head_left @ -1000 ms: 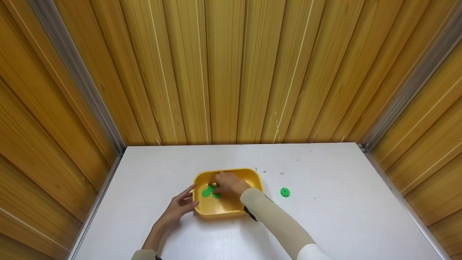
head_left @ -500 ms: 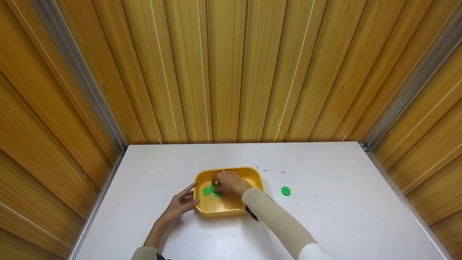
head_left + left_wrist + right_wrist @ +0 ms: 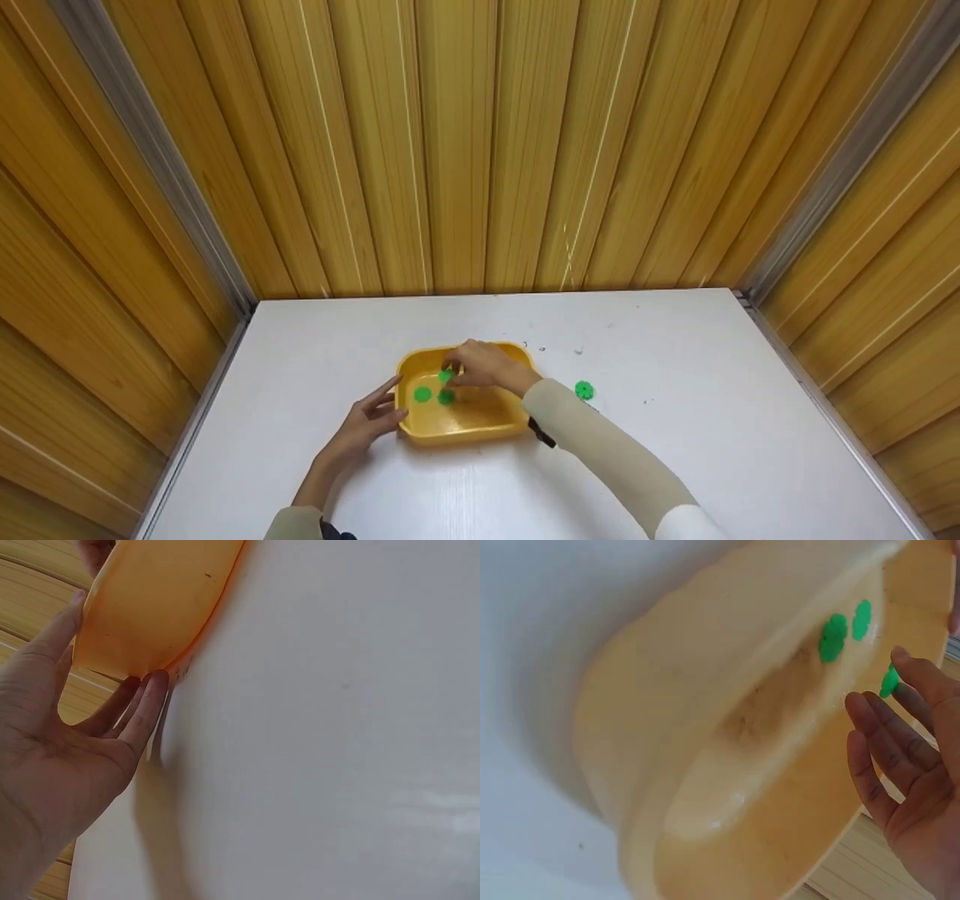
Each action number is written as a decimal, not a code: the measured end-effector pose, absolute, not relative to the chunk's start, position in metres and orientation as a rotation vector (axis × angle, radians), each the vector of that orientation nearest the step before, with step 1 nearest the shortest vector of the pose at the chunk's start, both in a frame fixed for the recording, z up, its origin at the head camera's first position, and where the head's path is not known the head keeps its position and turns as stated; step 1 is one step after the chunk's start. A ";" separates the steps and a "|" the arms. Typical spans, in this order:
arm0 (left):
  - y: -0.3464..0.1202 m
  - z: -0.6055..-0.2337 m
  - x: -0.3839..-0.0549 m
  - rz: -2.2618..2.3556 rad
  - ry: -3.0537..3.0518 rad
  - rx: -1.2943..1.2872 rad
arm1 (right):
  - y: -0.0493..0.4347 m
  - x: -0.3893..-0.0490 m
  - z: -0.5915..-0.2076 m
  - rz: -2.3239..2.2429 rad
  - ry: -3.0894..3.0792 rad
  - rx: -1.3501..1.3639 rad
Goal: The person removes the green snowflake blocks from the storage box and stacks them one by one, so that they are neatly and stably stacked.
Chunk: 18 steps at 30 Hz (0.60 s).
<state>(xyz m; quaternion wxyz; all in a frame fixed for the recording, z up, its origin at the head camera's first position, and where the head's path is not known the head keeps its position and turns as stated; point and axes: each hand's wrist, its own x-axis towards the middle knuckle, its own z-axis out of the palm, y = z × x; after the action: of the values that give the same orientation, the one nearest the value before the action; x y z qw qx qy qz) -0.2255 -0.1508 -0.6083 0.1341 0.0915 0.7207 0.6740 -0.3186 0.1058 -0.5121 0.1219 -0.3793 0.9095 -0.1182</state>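
A yellow plastic basin [image 3: 465, 433] sits on the white table. My right hand [image 3: 484, 364] is over its inside and pinches a green flower-shaped disc [image 3: 889, 682] between thumb and index finger, the other fingers loosely bent. Below on the basin floor lie two more notched green discs, a left one [image 3: 422, 394] and one nearer the hand [image 3: 446, 397]. My left hand [image 3: 364, 427] rests against the basin's left end with fairly straight, spread fingers. In the left wrist view, those fingertips [image 3: 156, 682] touch the basin's outer wall [image 3: 161, 604].
Another green disc [image 3: 584, 390] lies on the white table [image 3: 675, 450], right of the basin. Small dark marks dot the tabletop behind it. Yellow wood-patterned panels [image 3: 457, 150] wall the table at the back and both sides.
My right hand has risen a little with one green disc pinched, drawing it away from the other two on the basin floor. The left hand keeps its place at the basin's end.
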 end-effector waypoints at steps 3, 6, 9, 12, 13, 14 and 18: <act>-0.151 -0.608 -0.227 1.952 2.086 0.259 | 0.119 -0.318 -0.501 -0.388 2.656 -1.132; -0.150 -0.608 -0.228 1.944 2.102 0.249 | 0.135 -0.318 -0.491 -0.419 2.679 -1.159; -0.150 -0.606 -0.227 1.936 2.114 0.237 | 0.154 -0.316 -0.481 -0.441 2.708 -1.181; -0.151 -0.605 -0.227 1.929 2.121 0.228 | 0.174 -0.316 -0.473 -0.456 2.734 -1.176; -0.151 -0.605 -0.227 1.928 2.122 0.229 | 0.181 -0.316 -0.470 -0.457 2.745 -1.174; -0.151 -0.605 -0.227 1.930 2.120 0.229 | 0.189 -0.316 -0.468 -0.459 2.751 -1.168; -0.151 -0.604 -0.229 1.944 2.114 0.230 | 0.218 -0.318 -0.460 -0.477 2.780 -1.133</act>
<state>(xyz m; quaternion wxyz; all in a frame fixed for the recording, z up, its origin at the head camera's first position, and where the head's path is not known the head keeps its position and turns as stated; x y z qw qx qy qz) -0.2292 -0.1513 -0.6038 0.1298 0.0791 0.7275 0.6691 -0.3184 0.2183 -0.4603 0.0510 -0.3721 0.9134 -0.1568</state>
